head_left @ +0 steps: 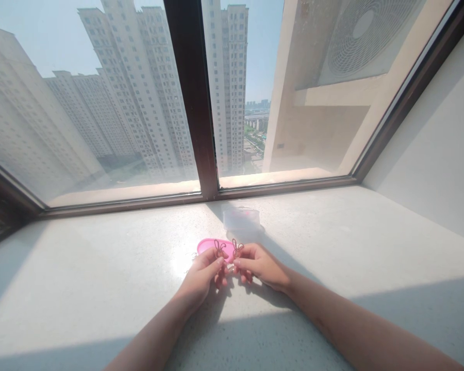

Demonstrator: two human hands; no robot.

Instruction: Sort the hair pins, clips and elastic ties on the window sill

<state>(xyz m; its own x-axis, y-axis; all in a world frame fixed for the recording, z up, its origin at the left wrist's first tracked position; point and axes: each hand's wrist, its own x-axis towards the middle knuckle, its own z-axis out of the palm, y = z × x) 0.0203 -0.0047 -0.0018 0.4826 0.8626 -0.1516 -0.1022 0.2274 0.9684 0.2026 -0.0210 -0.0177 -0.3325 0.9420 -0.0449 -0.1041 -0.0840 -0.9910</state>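
My left hand (205,270) pinches a small brown looped cord piece (218,248) between thumb and forefinger. A second brown looped cord piece (237,248), much like it, is pinched in my right hand (262,264). The thin loops stand up above the fingertips, and their lower parts are hidden by my fingers. Both hands are close together over the pale sill, a small gap between them. Just behind them lies a pink oval tray (206,244), partly covered by my fingers. Whether the two cord pieces are joined I cannot tell.
A translucent plastic box (241,220) stands beyond the pink tray. The speckled white sill (112,268) reaches to a dark window frame (209,191). A white wall (436,149) bounds the right side. Strong sunlight and shadows cross the surface, with glare left of the tray.
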